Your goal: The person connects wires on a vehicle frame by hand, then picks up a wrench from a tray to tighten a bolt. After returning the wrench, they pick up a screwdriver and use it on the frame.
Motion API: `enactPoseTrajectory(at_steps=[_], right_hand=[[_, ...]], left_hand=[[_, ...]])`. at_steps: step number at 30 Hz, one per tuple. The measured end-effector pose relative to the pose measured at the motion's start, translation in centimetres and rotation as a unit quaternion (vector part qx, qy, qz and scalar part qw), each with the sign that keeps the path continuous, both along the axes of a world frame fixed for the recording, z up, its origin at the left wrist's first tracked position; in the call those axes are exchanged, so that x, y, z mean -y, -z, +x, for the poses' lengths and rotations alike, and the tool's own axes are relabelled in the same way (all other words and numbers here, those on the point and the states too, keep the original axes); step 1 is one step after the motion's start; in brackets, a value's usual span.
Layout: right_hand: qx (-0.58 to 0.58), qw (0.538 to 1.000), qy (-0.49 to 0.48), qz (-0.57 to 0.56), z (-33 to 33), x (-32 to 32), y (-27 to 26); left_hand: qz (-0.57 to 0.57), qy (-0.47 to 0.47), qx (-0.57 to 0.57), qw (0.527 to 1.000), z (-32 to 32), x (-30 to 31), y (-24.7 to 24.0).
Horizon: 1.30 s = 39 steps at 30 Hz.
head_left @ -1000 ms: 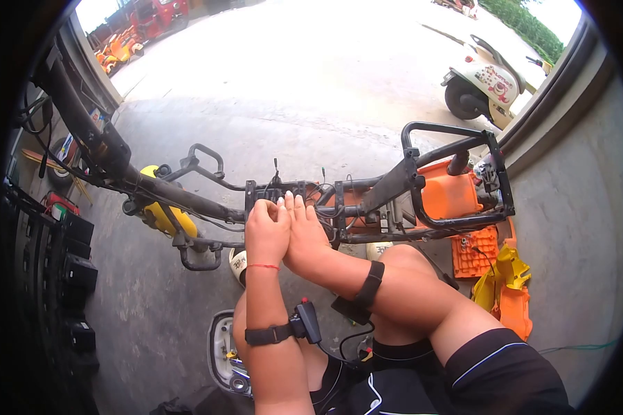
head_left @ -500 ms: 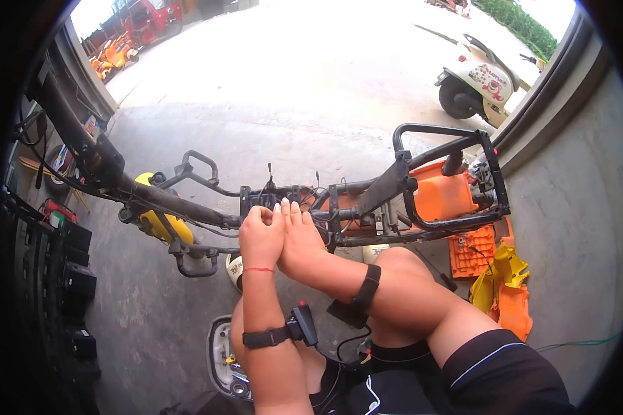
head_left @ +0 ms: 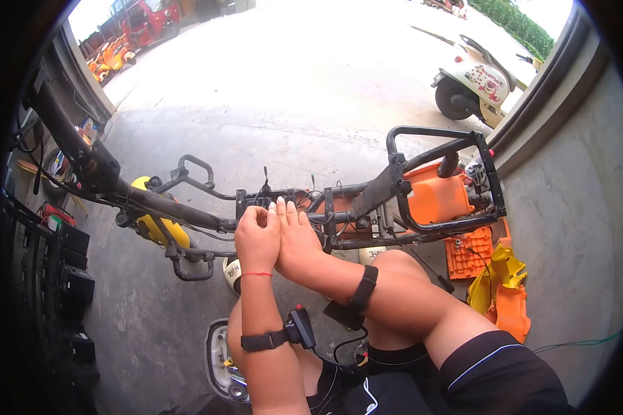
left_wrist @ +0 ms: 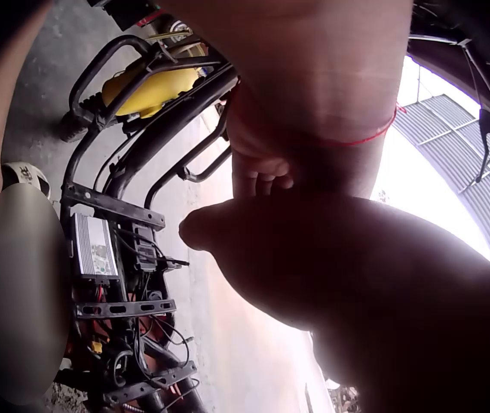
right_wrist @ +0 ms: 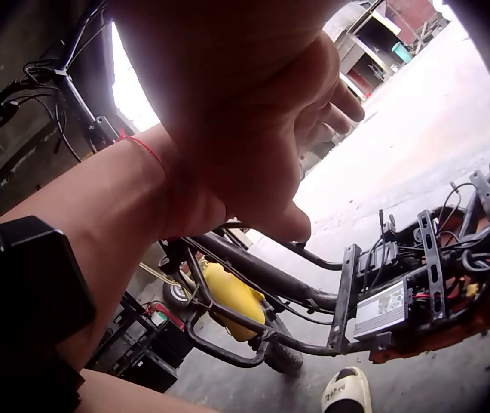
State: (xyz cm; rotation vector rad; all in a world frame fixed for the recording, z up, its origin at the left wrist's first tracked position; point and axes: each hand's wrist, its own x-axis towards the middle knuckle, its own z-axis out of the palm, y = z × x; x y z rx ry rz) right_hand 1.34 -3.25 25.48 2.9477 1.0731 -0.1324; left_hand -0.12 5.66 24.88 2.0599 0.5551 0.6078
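Note:
My two hands meet in front of a stripped black scooter frame (head_left: 187,211). The left hand (head_left: 255,221), with a red string on its wrist, has its fingers curled, and I see nothing in them. The right hand (head_left: 285,211) presses against its side, fingers straight and pointing up toward the loose wires (head_left: 266,185) on the frame. A silver controller box (right_wrist: 382,310) sits in the frame's bracket just beyond the hands. In the right wrist view the right hand (right_wrist: 271,155) fills the top of the picture.
A yellow part (head_left: 156,225) hangs under the frame on the left, and an orange tub (head_left: 436,194) sits inside its right end. Orange and yellow panels (head_left: 502,290) lie on the floor at right. Black boxes (head_left: 69,270) line the left wall. A white scooter (head_left: 474,83) stands outside.
Both hands stay pressed together at the same spot on the frame. The whole scene has slid slightly left in the head view.

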Motion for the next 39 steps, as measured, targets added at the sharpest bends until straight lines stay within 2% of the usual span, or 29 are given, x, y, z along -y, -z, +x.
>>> enactPoseTrajectory(at_steps=[7, 10, 12, 13, 16, 18, 22, 25, 27, 28, 31, 36, 39], right_hand=[[-0.025, 0.999, -0.018, 0.037, 0.1, 0.5, -0.1], [-0.013, 0.999, -0.019, 0.049, 0.2, 0.4, -0.1], [-0.033, 0.998, -0.005, 0.061, 0.3, 0.3, -0.1], [-0.033, 0.998, -0.005, 0.062, 0.3, 0.3, -0.1], [-0.042, 0.998, 0.004, 0.055, 0.2, 0.4, -0.4], [-0.068, 0.997, -0.009, 0.024, 0.3, 0.7, -0.7], [-0.055, 0.996, -0.048, 0.046, 0.5, 1.1, -0.3], [-0.041, 0.993, -0.063, 0.095, 0.6, 1.1, -0.3], [-0.049, 0.991, -0.061, 0.106, 0.9, 1.1, -0.2], [-0.048, 0.991, -0.061, 0.106, 0.9, 1.1, 0.0], [-0.018, 0.988, -0.084, 0.131, 0.9, 1.2, 0.3], [0.025, 0.985, -0.112, 0.128, 0.8, 0.7, 0.7], [0.086, 0.984, -0.117, 0.106, 0.1, 0.5, 0.6]], left_hand=[[0.042, 0.031, -0.087, 0.995, -0.1, -1.0, 0.0], [-0.002, 0.016, -0.070, 0.997, -0.1, -0.5, -0.4], [-0.011, 0.006, 0.037, 0.999, 0.1, -0.2, -0.1], [-0.011, 0.006, 0.037, 0.999, 0.0, -0.2, -0.2], [-0.027, 0.016, 0.015, 0.999, -0.3, -0.2, -0.6], [0.001, 0.016, -0.066, 0.998, -0.4, -0.3, -0.8], [0.005, 0.018, -0.127, 0.992, -0.3, -1.3, 0.0], [0.019, -0.004, -0.104, 0.994, 0.0, -1.7, 1.4], [0.032, -0.009, 0.016, 0.999, 0.2, -1.4, 1.9], [0.032, -0.008, 0.016, 0.999, 0.1, -1.4, 1.9], [0.038, 0.006, 0.006, 0.999, 0.1, -1.5, 1.8], [-0.063, 0.008, -0.042, 0.997, -0.3, -1.4, -0.1], [-0.033, -0.002, -0.047, 0.998, -0.4, -1.7, 0.0]])
